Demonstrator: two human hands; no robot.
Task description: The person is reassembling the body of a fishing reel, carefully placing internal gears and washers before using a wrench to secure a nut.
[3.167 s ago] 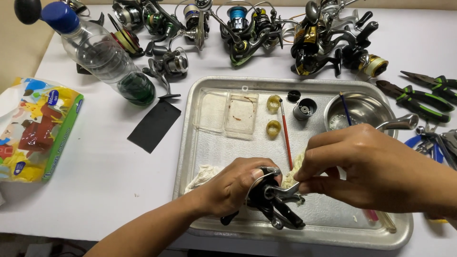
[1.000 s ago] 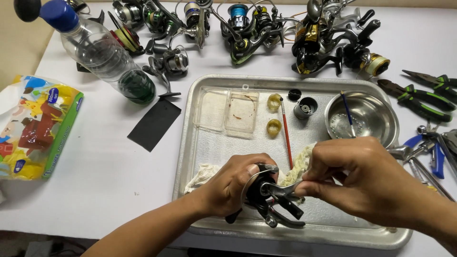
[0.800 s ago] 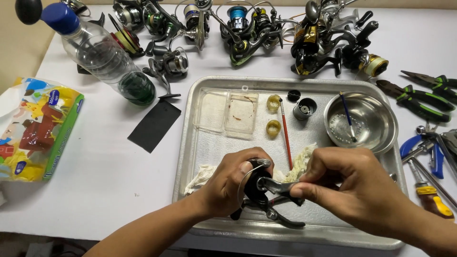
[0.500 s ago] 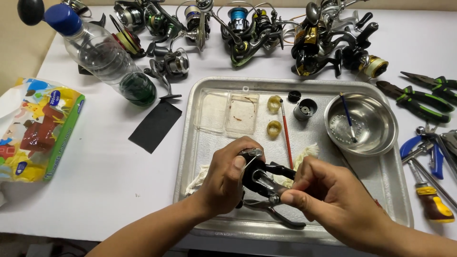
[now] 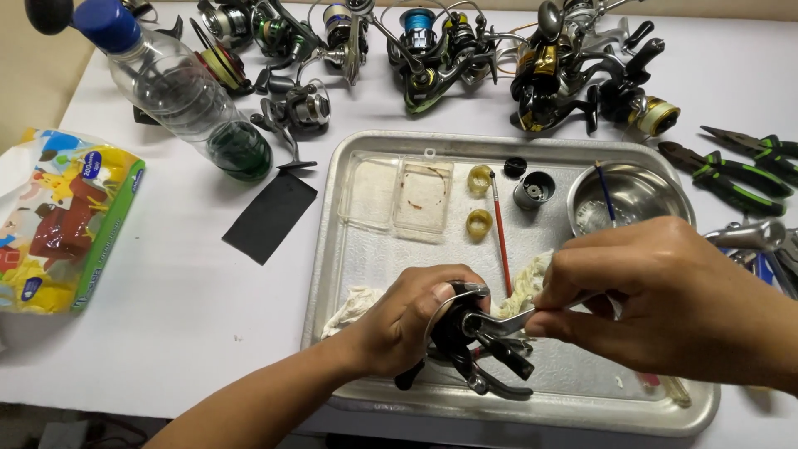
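My left hand (image 5: pixel 407 320) grips a black fishing reel body (image 5: pixel 470 345) low over the front of a metal tray (image 5: pixel 328 241). My right hand (image 5: pixel 657 295) pinches a thin silvery part (image 5: pixel 511 320) that sticks out of the reel. A crumpled white cloth (image 5: pixel 524 287) lies on the tray under and behind both hands. Further back on the tray are a clear plastic box (image 5: pixel 407 193), two yellowish rings (image 5: pixel 479 199), a red-handled brush (image 5: pixel 499 237), a small black spool (image 5: pixel 533 189) and a steel bowl (image 5: pixel 640 195) with a blue brush in it.
Several fishing reels (image 5: pixel 432 46) line the back of the white table. A plastic bottle (image 5: pixel 179 91) lies at the back left beside a black card (image 5: pixel 270 216). A colourful tissue pack (image 5: pixel 62 220) is at the left. Green-handled pliers (image 5: pixel 740 166) and other tools lie at the right.
My right hand has drawn back to the right and now pinches the silvery part at the reel. My left hand has turned the reel a little and lowered it towards the tray's front.
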